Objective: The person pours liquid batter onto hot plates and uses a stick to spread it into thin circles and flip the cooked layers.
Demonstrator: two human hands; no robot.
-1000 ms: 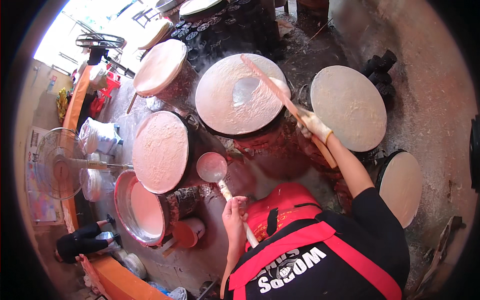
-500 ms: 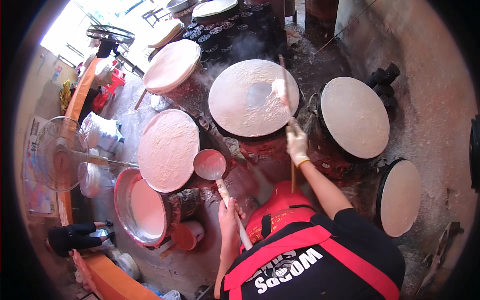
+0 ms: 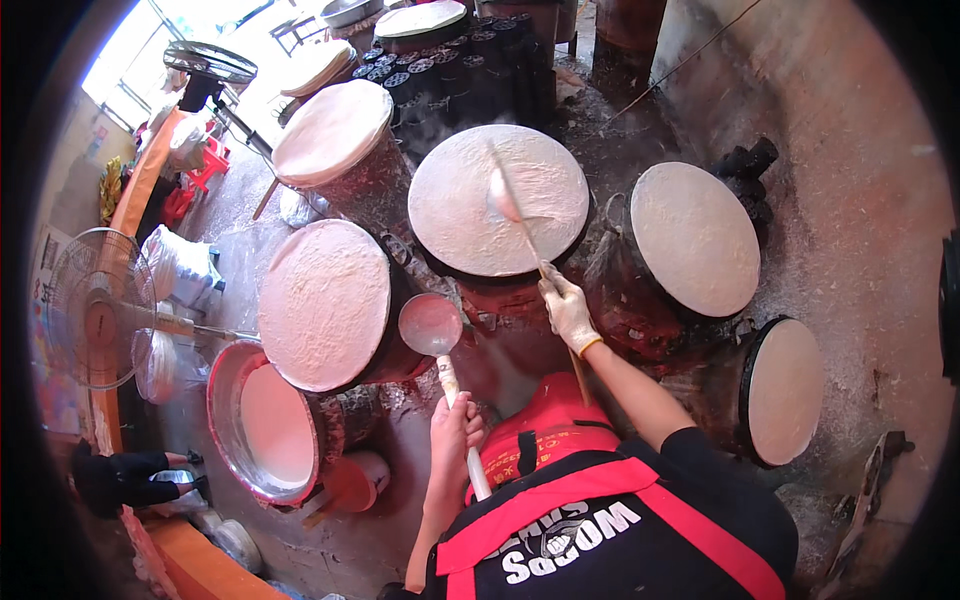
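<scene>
My left hand [image 3: 456,426] is closed around the pale handle of a long ladle [image 3: 430,325]. Its round bowl points away from me, beside the near-left griddle [image 3: 325,305]. A long wooden stick [image 3: 524,236] is gripped in my right hand [image 3: 568,310], which wears a whitish glove. The stick reaches over the middle griddle [image 3: 450,240], where a pale rounded lump or head [image 3: 503,196] lies at it on the batter layer. Whether that lump is batter or part of the tool, I cannot tell.
More round griddles with pale tops stand at right [image 3: 695,240] and lower right [image 3: 787,393]. A large basin of batter [image 3: 213,420] sits at lower left. Stacked flatbreads [image 3: 335,135], black briquettes [image 3: 500,70] and a standing fan [image 3: 100,310] surround the area. Another person [image 3: 120,480] is far left.
My right hand and the stick have swung left over the middle griddle. The grey bare patch there now shows mostly covered. The ladle has shifted slightly right in view, still in my left hand.
</scene>
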